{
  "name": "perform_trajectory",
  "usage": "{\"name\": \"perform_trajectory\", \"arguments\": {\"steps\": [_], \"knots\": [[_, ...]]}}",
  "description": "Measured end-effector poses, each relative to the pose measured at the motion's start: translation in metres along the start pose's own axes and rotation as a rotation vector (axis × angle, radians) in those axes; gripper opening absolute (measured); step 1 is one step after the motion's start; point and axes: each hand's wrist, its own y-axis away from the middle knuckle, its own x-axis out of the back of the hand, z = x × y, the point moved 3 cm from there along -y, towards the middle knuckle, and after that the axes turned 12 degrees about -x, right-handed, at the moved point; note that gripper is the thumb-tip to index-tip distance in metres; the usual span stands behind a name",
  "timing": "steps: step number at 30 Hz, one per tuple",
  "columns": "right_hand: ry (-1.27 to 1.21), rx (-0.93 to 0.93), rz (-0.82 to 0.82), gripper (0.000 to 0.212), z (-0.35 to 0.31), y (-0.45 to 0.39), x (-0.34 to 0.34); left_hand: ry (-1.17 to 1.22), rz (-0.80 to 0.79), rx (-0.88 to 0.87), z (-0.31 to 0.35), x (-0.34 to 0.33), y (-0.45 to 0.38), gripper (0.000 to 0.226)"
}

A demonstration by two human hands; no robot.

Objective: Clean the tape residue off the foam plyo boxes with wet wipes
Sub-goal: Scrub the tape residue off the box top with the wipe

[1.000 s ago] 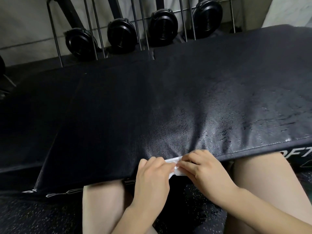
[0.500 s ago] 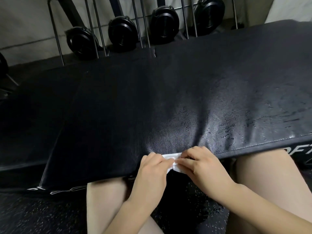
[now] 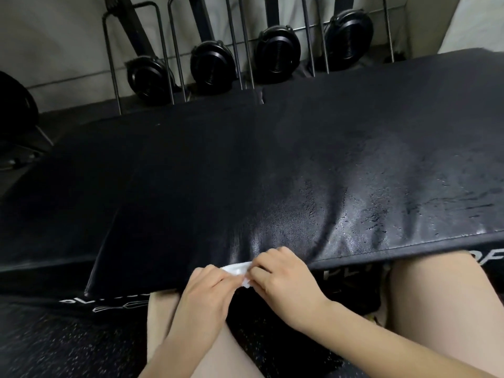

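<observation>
Right now two hands work one white wet wipe [image 3: 236, 269] at the near edge of the top foam plyo box [image 3: 272, 186]. Left hand [image 3: 203, 298] has its fingers curled around the wipe's left end; right hand [image 3: 283, 279] pinches the right end, fingers bent. Wipe is bunched between them, lying against the box's front seam, part of it hanging just below the edge.

Two black boxes visible: the top one, tilted across the frame, and a lower box [image 3: 41, 214] sticking out to the left under it, with white lettering on both front faces. Top surface looks wet and streaky on the right half [image 3: 395, 203], duller on the left.

Two bare knees: left knee [image 3: 161, 317] and right knee [image 3: 436, 290], both tucked against the box front, hands between them. Speckled black floor [image 3: 54, 339] open at lower left.

Behind the far edge, a wire rack [image 3: 174, 50] against the wall holds four round black discs [image 3: 211, 68], one per slot. Another dark round object [image 3: 16, 105] sits far left, partly cut off.
</observation>
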Motion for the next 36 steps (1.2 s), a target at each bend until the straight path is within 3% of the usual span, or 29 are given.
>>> {"name": "perform_trajectory", "arguments": {"steps": [11, 21, 29, 36], "knots": [[0.110, 0.112, -0.015, 0.013, 0.015, 0.020, 0.024, -0.084, -0.097, -0.067, 0.016, -0.029, -0.013, 0.018], [0.231, -0.052, -0.021, 0.013, 0.073, 0.053, 0.069, 0.078, -0.088, -0.137, 0.066, -0.070, -0.057, 0.014], [0.124, -0.010, 0.019, 0.013, 0.030, 0.028, 0.026, 0.017, -0.122, -0.098, 0.032, -0.032, -0.027, 0.012], [0.050, 0.030, 0.026, 0.013, -0.029, 0.005, -0.008, -0.125, 0.046, -0.021, -0.003, 0.003, 0.018, 0.023]]}}
